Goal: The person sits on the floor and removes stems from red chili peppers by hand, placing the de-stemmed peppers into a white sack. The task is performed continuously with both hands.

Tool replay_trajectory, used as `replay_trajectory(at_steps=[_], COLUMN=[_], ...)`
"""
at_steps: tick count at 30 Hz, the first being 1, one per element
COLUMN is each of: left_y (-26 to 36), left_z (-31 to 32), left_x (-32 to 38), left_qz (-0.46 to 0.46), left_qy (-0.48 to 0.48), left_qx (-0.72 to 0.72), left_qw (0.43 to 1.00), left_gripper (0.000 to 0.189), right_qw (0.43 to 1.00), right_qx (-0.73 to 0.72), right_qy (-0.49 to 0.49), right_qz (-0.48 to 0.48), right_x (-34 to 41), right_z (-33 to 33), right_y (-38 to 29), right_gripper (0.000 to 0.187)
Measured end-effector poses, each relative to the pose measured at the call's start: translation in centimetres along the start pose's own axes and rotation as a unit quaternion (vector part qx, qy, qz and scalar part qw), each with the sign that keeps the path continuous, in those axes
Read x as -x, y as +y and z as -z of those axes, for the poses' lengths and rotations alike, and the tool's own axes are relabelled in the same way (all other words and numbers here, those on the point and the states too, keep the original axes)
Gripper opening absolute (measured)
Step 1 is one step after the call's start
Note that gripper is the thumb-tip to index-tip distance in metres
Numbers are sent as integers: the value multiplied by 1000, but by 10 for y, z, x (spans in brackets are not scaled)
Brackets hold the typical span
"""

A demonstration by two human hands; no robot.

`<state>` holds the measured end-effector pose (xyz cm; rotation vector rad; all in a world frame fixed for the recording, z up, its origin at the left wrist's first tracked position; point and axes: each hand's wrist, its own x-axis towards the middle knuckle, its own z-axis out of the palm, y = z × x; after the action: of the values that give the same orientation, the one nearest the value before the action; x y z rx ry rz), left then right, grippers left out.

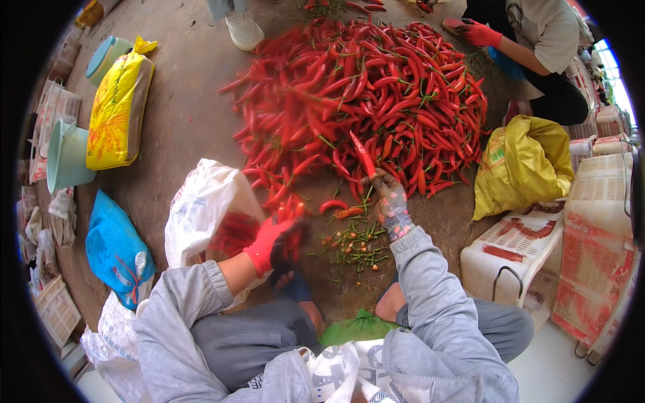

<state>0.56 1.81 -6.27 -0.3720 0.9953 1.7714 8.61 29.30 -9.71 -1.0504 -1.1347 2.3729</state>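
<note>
My left hand [274, 242], in a red glove with dark fingers, grips several red chili peppers [292, 214] in a bunch; blur hides their exact number. It is beside the mouth of a white woven sack [201, 211], which has red chilies inside. My right hand [390, 199], in a patterned, soiled glove, pinches one long red chili [362, 153] near its stem end, the tip pointing up and away. Beyond both hands spreads a large heap of red chili peppers [383, 95] on the ground. Between my hands lies a scatter of green chili stems [358, 244].
At right are a yellow sack [519, 166] and plastic crates [509, 252]. On the left stand a full yellow bag [118, 111], a pale green bucket [70, 156] and a tied blue bag [118, 247]. A co-worker's red-gloved hand [478, 34] is beyond the heap; another person's shoe [244, 30] stands nearby.
</note>
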Motion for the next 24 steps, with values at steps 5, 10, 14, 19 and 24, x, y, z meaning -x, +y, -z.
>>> replay_trajectory(at_steps=[5,10,14,19,24], left_y=[5,14,17,21,38], left_z=[-8,-15,-19,-20,-18], left_x=[-3,5,8,12,12], left_qz=[45,-2,-30,11,93], left_qy=[-13,-18,2,-17,-88], left_qx=[40,-178,-279,-300,-298], left_qw=[998,984,960,954,946], left_gripper=[23,20,27,40,45], right_qw=[957,942,924,890,885], right_qx=[101,228,238,238,170], right_qy=[-189,-155,-218,-240,-234], right_qz=[-197,-191,-207,-306,-365], right_x=[85,105,102,103,103], right_z=[-28,-50,-55,-59,-66], right_y=[22,35,23,7,-3], right_gripper=[30,31,32,32,31])
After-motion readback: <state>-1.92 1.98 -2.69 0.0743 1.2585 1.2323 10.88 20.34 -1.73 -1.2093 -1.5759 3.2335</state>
